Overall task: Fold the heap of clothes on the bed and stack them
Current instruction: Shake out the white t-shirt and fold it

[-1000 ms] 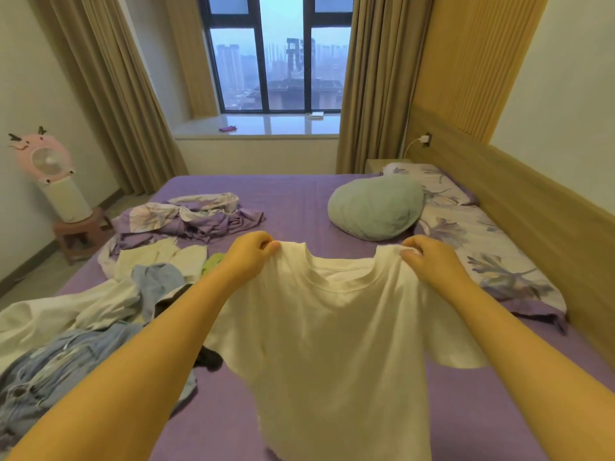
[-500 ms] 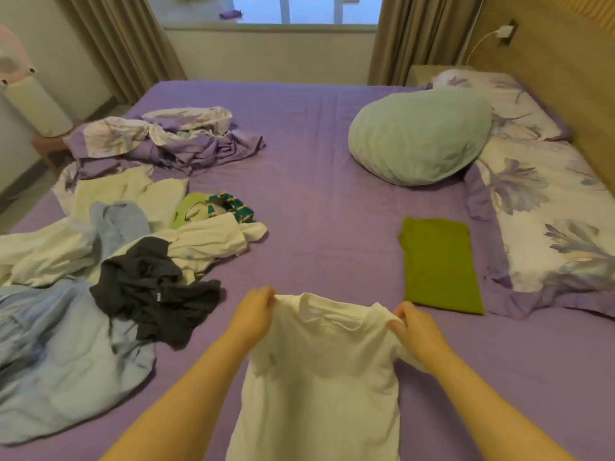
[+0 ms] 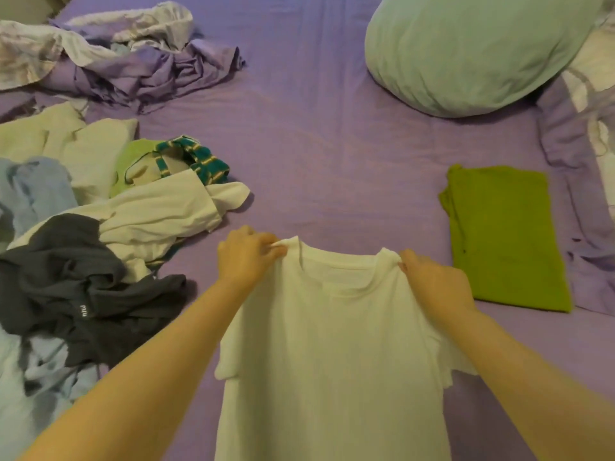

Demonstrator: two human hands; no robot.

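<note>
Head view: the frame is cutting off the bottom hem of the white t-shirt, so its full length is not showing. Both forearms are running out of the lower corners. The left sleeve is bunching behind the left forearm, the right sleeve is poking out partly under the right forearm. The heap of clothes is running off the left edge; how many pieces are in it is hard to tell. The floral pillow at the right edge is mostly out of frame, and the mint cushion is clipping at the top. The fingertips of both hands are tucking into the fabric, so they are not fully showing.

The left hand is pinching the left shoulder of the t-shirt beside the collar, fingers curled onto the cloth. The right hand is gripping the right shoulder the same way. The t-shirt is hanging spread between the two hands, front side up, round neckline facing away, body lightly wrinkled, over the near middle of the purple bed sheet. Whether its lower part is touching the sheet is unclear.

A folded green garment is lying flat to the right, apart from the t-shirt, just beside the pillow edge. In the heap a dark grey top is lying over pale blue and cream pieces. A crumpled purple floral cover is sitting at upper left.
</note>
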